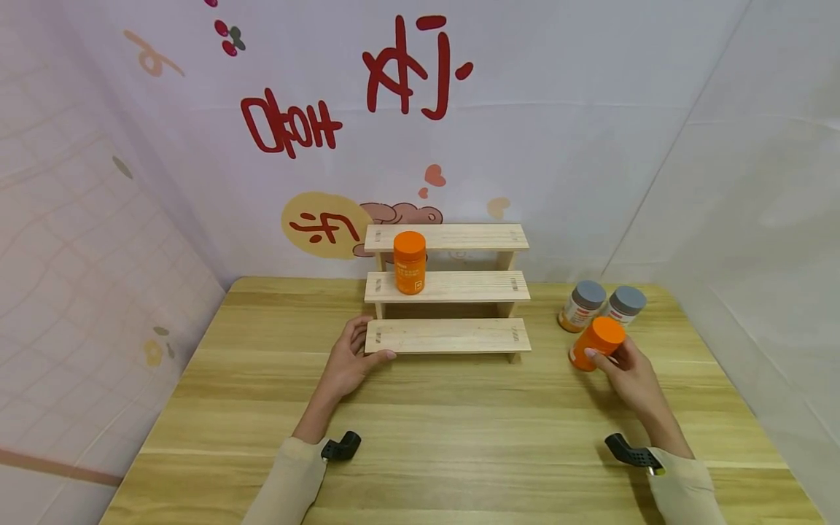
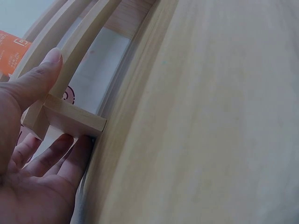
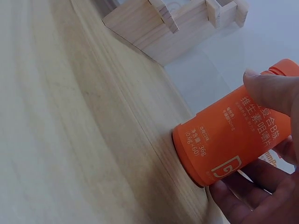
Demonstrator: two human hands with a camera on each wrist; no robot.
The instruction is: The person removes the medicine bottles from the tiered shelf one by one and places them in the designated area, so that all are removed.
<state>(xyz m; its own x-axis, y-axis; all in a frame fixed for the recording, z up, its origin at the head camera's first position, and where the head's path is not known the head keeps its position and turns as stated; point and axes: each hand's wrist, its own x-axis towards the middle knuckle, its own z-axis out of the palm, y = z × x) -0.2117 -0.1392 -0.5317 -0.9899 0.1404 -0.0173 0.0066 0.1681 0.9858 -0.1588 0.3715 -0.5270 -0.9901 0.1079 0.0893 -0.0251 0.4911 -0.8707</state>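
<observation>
A three-tier wooden display shelf point(image 1: 453, 335) stands on the table near the wall. My left hand point(image 1: 351, 364) holds its left end; in the left wrist view the thumb point(image 2: 44, 74) lies along a tier's edge and the fingers bend against the side support point(image 2: 77, 116). One orange supplement bottle point(image 1: 410, 266) stands upright on the middle tier, toward the left. To the right of the shelf, my right hand point(image 1: 633, 379) grips another orange bottle point(image 3: 215, 140) between thumb and fingers. That bottle leans slightly, its base at or very near the tabletop.
Two grey-capped bottles, a left one point(image 1: 581, 306) and a right one point(image 1: 625, 305), stand just behind the gripped bottle. A patterned white cloth wall point(image 1: 558, 146) rises behind the wooden table point(image 1: 459, 437). Pale side walls border the table left and right.
</observation>
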